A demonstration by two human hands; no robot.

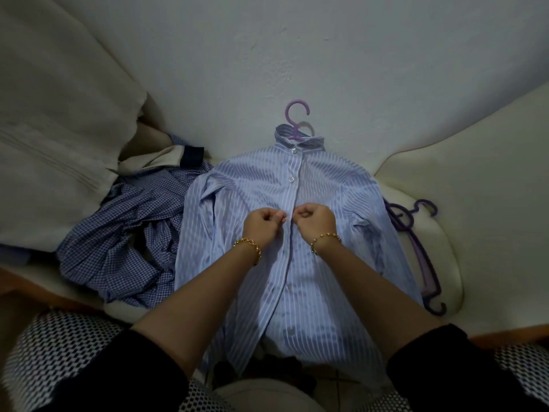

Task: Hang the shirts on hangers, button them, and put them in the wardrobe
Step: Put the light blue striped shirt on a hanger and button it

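Nearest, the hem of the striped shirt (312, 278) lies toward the person's lap, and its lower front looks unfastened: the lower buttons (287, 288) sit bare along the edge and the panels part at the bottom. At mid-chest the left hand (261, 223) and right hand (316, 218) are almost touching, each with fingers curled tight and pinching one edge of the front opening. The button between them is hidden, so this looks like the one being fastened. To the left of the hands a checked shirt (118, 242) lies crumpled and unhung. To the right, spare purple hangers (421, 233) rest on the cream sofa (490, 203). Farther off, the upper buttons (292, 177) and the collar appear closed, and the lilac hanger (297, 114) pokes out of the neck. So hanging is done for this shirt and buttoning is perhaps halfway. The checked shirt and the wardrobe, which is not in view, remain.
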